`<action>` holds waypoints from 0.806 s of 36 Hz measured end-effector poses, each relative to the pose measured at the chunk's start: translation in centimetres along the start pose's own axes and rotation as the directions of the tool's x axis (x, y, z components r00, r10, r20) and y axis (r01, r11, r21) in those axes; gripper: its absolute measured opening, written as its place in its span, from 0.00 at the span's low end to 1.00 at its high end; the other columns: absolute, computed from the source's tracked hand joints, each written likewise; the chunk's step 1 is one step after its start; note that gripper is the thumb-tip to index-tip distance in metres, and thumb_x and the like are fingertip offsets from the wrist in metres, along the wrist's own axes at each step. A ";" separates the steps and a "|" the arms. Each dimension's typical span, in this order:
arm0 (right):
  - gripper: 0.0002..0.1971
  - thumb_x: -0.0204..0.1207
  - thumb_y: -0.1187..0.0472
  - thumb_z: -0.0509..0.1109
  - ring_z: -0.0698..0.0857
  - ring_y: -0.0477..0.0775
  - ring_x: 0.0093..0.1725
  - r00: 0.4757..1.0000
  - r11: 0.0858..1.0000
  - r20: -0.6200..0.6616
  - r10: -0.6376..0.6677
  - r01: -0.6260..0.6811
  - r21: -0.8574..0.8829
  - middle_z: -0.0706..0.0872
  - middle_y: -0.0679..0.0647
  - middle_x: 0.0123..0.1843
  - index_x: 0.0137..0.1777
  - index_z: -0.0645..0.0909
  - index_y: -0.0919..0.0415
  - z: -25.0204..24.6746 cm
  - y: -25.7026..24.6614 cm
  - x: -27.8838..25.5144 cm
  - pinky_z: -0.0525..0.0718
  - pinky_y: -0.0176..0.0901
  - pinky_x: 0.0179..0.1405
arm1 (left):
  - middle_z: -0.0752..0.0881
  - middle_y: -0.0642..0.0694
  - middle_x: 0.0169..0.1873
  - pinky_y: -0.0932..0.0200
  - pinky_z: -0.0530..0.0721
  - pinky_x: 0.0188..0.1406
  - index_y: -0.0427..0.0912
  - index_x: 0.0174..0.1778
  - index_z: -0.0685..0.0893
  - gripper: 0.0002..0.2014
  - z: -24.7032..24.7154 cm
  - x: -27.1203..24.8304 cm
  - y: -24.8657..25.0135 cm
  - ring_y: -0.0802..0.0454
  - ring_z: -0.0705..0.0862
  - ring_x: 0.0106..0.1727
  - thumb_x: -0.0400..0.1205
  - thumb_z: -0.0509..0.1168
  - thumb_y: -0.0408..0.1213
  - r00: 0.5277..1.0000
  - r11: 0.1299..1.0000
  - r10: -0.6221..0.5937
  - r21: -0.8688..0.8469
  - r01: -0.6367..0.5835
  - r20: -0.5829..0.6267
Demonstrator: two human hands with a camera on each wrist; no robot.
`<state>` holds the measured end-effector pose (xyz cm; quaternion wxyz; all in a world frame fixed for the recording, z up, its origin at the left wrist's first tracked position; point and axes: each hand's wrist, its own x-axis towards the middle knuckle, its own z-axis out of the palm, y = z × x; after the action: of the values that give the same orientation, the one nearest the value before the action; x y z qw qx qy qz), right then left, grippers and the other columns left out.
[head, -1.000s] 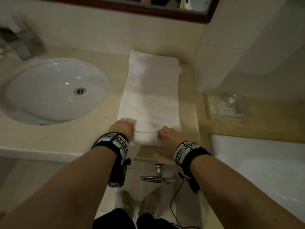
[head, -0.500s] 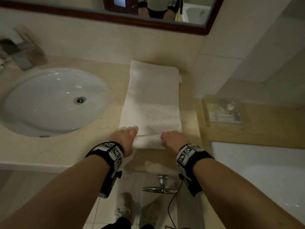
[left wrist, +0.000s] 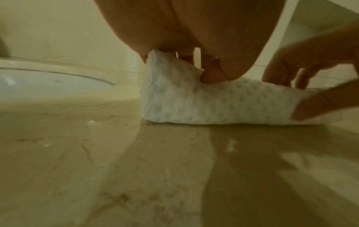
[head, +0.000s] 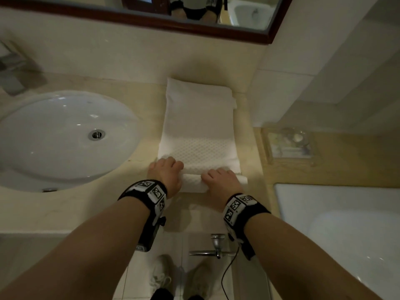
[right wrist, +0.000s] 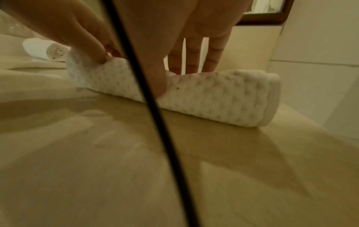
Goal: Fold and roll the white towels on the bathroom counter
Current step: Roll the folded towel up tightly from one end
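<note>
While both hands (head: 190, 177) pinch towel (head: 198, 131) roll — right-wrist view alone shows finished roll (right wrist: 46, 49).

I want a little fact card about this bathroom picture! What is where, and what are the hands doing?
towel: white, a long folded strip on the counter, near end rolled up
left hand: grips the roll's left end
right hand: grips the roll near its right end
roll so far: short, most of the strip lies flat
sink: left of the towel
second towel: already rolled, lies farther left on the counter
tray: clear, right of the towel
mirror: on the wall above
</note>
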<state>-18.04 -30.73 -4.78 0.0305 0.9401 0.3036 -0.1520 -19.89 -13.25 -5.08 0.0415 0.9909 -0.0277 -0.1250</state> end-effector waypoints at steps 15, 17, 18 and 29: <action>0.19 0.82 0.57 0.60 0.79 0.58 0.65 0.929 0.991 0.361 0.084 -0.116 0.069 0.81 0.56 0.67 0.73 0.74 0.54 -3.3 1.8 2.2 0.77 0.47 0.64 | 0.68 0.46 0.69 0.55 0.70 0.68 0.47 0.74 0.68 0.25 -0.3 -0.3 -0.7 0.46 0.69 0.69 0.81 0.61 0.45 0.952 0.960 0.245 0.095 -0.265 0.183; 0.20 0.81 0.58 0.62 0.77 0.58 0.67 0.955 0.998 0.291 0.050 -0.055 0.007 0.78 0.56 0.69 0.73 0.73 0.55 -2.8 1.7 1.9 0.76 0.49 0.66 | 0.71 0.47 0.66 0.55 0.72 0.67 0.48 0.72 0.71 0.23 -0.6 0.1 -0.6 0.46 0.71 0.67 0.81 0.62 0.44 0.957 0.969 0.218 0.076 -0.236 0.193; 0.21 0.80 0.60 0.62 0.75 0.59 0.67 0.979 1.000 0.204 0.008 -0.004 -0.017 0.76 0.56 0.69 0.73 0.72 0.56 -2.4 1.8 1.6 0.75 0.50 0.66 | 0.73 0.47 0.65 0.54 0.73 0.66 0.49 0.72 0.71 0.23 -0.7 0.5 -0.6 0.46 0.73 0.66 0.80 0.62 0.45 0.959 0.974 0.204 0.058 -0.219 0.196; 0.24 0.78 0.52 0.66 0.76 0.60 0.62 0.994 0.994 0.030 -0.105 0.105 -0.003 0.77 0.54 0.65 0.73 0.68 0.51 -1.7 1.9 -0.1 0.72 0.51 0.61 | 0.80 0.43 0.60 0.58 0.74 0.52 0.48 0.61 0.74 0.13 -1.8 2.8 -0.4 0.44 0.78 0.55 0.81 0.57 0.41 0.930 0.986 0.051 -0.166 0.011 0.363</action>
<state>-16.60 -32.08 -3.19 0.0291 0.9204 0.3526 -0.1664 -16.70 -12.90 -4.09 0.1191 0.9430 -0.0344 -0.3090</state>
